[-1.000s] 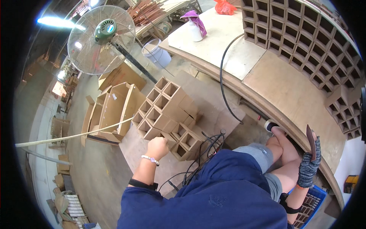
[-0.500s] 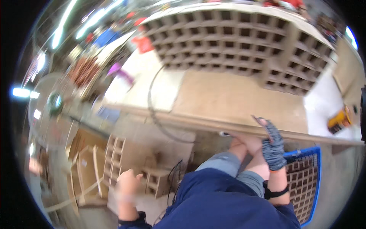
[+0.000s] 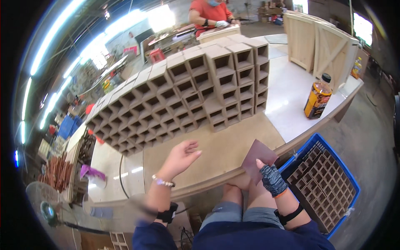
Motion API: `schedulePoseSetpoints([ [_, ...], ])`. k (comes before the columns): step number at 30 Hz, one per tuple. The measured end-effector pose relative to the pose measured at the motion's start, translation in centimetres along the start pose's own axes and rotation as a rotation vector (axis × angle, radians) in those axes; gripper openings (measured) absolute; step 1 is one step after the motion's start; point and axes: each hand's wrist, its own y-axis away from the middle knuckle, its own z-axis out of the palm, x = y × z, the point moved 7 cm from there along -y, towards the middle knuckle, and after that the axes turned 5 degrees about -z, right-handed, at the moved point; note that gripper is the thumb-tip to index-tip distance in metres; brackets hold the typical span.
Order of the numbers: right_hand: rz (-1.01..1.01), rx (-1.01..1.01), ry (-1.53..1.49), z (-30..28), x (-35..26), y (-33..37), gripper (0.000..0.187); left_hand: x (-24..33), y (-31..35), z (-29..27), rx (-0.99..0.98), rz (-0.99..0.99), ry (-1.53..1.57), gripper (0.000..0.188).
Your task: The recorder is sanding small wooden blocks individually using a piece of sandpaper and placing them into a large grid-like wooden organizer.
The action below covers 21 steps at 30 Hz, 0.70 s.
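My right hand (image 3: 273, 179), in a grey knitted fingerless glove, pinches a thin reddish-brown sheet of sandpaper (image 3: 255, 159) at the table's near edge. The sheet's face is turned up, with my thumb on top of it. Bare except for a beaded bracelet, my left hand (image 3: 182, 157) hovers over the brown board (image 3: 216, 154) with its fingers apart and nothing in them. Beyond it stands a large stack of small square wooden boxes (image 3: 183, 89), their open ends facing me. The lower rows are nearest to my left hand.
A blue plastic crate (image 3: 354, 183) with more wooden boxes stands at my right, below the table. On the white tabletop (image 3: 287, 104) are an orange-yellow bottle (image 3: 318, 98) and pale wooden panels (image 3: 316, 48). A person in red (image 3: 208, 16) works behind the stack. A purple cloth (image 3: 92, 171) lies far left.
My view has swung to the right. My left hand has risen from beside the boxes at lower left to above the table. The sandpaper in my right hand now shows its broad face.
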Motion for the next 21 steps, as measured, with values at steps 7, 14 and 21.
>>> schedulePoseSetpoints([
  [7,0.013,0.033,0.117,-1.0,-2.5,0.8,0.033,-0.7,-12.3,6.4,-0.007,-0.28,1.008,0.031],
  [14,0.026,0.06,-0.011,-3.2,0.4,0.8,0.03,-4.0,-17.0,10.5,0.34,-0.431,1.355,0.022],
  [21,-0.061,-0.08,-0.103,-3.5,-4.6,2.7,0.037,-2.2,-14.5,7.6,0.691,-0.321,1.417,0.017],
])
